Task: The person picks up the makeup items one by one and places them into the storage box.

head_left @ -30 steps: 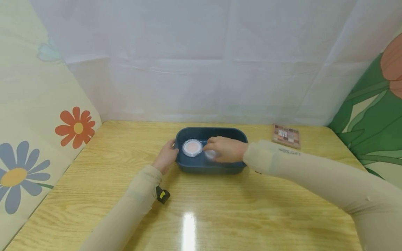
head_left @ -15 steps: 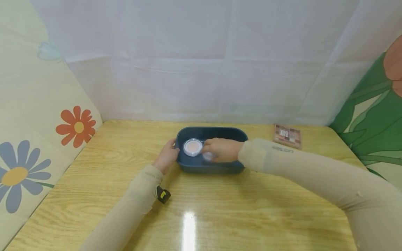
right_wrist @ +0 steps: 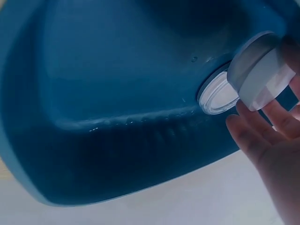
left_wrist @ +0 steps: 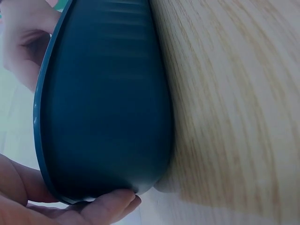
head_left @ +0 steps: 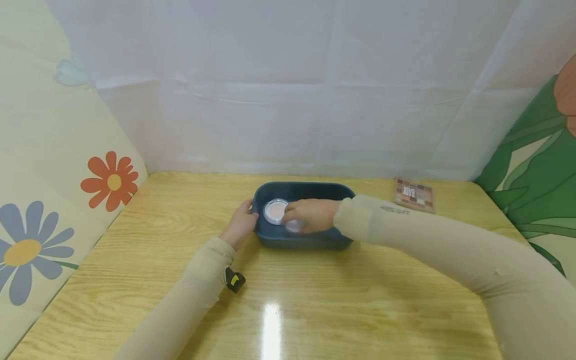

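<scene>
A dark blue plastic bin [head_left: 306, 243] stands on the table, and my left hand [head_left: 239, 226] grips its left end, thumb at the rim and fingers along the outer wall in the left wrist view. Inside the bin, toward its left end, lies a round compact [head_left: 273, 212] with a clear edge and pale pink centre. My right hand [head_left: 315, 215] reaches into the bin just right of the compact. It holds a small round jar [right_wrist: 262, 72], whitish with a greyer band, tilted between the fingertips. In the right wrist view the jar overlaps part of the compact.
A flat checkered makeup palette [head_left: 415, 195] lies at the back right of the wooden table [head_left: 342, 300]. A white cloth [head_left: 234, 125] hangs behind the table, with flower-patterned panels at both sides. A black strap device [head_left: 234, 280] sits at my left wrist.
My right hand has moved a little left inside the bin with the jar, closer to the compact and now overlapping its edge. My left hand keeps its grip on the bin.
</scene>
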`<action>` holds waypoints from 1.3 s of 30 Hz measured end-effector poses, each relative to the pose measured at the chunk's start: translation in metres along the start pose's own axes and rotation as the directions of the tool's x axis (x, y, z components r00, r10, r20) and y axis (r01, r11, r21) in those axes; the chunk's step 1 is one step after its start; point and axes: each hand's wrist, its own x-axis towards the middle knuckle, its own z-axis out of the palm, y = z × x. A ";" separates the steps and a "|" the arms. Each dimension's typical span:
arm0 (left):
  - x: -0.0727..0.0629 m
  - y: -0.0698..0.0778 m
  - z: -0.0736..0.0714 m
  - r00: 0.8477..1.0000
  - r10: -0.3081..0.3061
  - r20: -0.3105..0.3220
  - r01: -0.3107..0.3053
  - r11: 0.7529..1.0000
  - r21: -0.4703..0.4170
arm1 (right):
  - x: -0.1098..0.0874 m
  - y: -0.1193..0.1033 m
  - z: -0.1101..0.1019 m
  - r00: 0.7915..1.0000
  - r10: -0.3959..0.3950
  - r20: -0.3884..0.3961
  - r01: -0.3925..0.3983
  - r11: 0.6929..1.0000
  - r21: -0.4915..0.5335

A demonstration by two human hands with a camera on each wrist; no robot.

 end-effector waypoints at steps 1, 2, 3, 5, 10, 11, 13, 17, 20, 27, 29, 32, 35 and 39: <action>0.000 0.000 0.000 1.000 0.002 0.001 -0.002 1.000 0.000 | 0.002 0.000 0.001 1.000 -0.007 -0.002 0.007 1.000 0.003; 0.000 0.000 0.000 1.000 0.001 0.000 -0.001 1.000 0.001 | 0.003 0.000 0.001 1.000 -0.009 -0.002 0.009 1.000 0.005; 0.000 0.000 -0.001 1.000 0.000 0.000 0.000 1.000 0.003 | 0.005 0.000 0.002 1.000 -0.011 -0.004 0.011 1.000 0.007; 0.000 0.000 -0.001 1.000 -0.005 0.000 0.005 1.000 0.012 | 0.008 0.000 0.004 1.000 -0.013 -0.004 0.013 1.000 0.005; 0.000 0.000 -0.001 1.000 -0.003 0.005 0.003 1.000 0.017 | 0.014 -0.001 0.006 1.000 -0.014 -0.001 0.014 1.000 -0.004; 0.000 0.000 -0.001 1.000 0.000 0.006 0.000 1.000 0.017 | 0.015 -0.001 0.006 1.000 -0.016 -0.001 0.016 1.000 -0.004; 0.000 0.000 -0.001 1.000 0.007 0.006 -0.007 1.000 0.017 | 0.017 -0.001 0.007 1.000 -0.024 -0.003 0.024 1.000 -0.012; 0.000 -0.001 -0.002 1.000 0.012 0.007 -0.012 1.000 0.019 | 0.021 0.001 0.009 0.998 -0.057 -0.018 0.057 0.998 -0.016; 0.001 -0.001 -0.002 1.000 0.014 0.012 -0.014 1.000 0.021 | 0.024 0.002 0.013 0.996 -0.083 -0.033 0.082 0.996 -0.023; 0.000 -0.001 -0.002 1.000 0.019 0.015 -0.020 1.000 0.013 | 0.029 0.000 0.016 0.992 -0.118 -0.045 0.118 0.993 -0.004; -0.001 0.000 -0.001 1.000 0.024 0.011 -0.024 1.000 0.014 | 0.030 -0.002 0.016 0.993 -0.115 -0.034 0.115 0.993 -0.002; -0.001 0.001 -0.001 1.000 0.026 0.002 -0.026 1.000 0.017 | 0.032 -0.004 0.015 0.994 -0.105 -0.013 0.105 0.994 -0.004; -0.001 0.001 0.000 1.000 0.019 -0.003 -0.019 0.999 0.026 | 0.034 -0.004 0.015 0.995 -0.099 0.004 0.099 0.995 0.001; -0.001 0.001 -0.001 1.000 0.007 -0.005 -0.006 0.999 0.042 | 0.036 -0.004 0.015 0.994 -0.108 0.020 0.107 0.994 0.017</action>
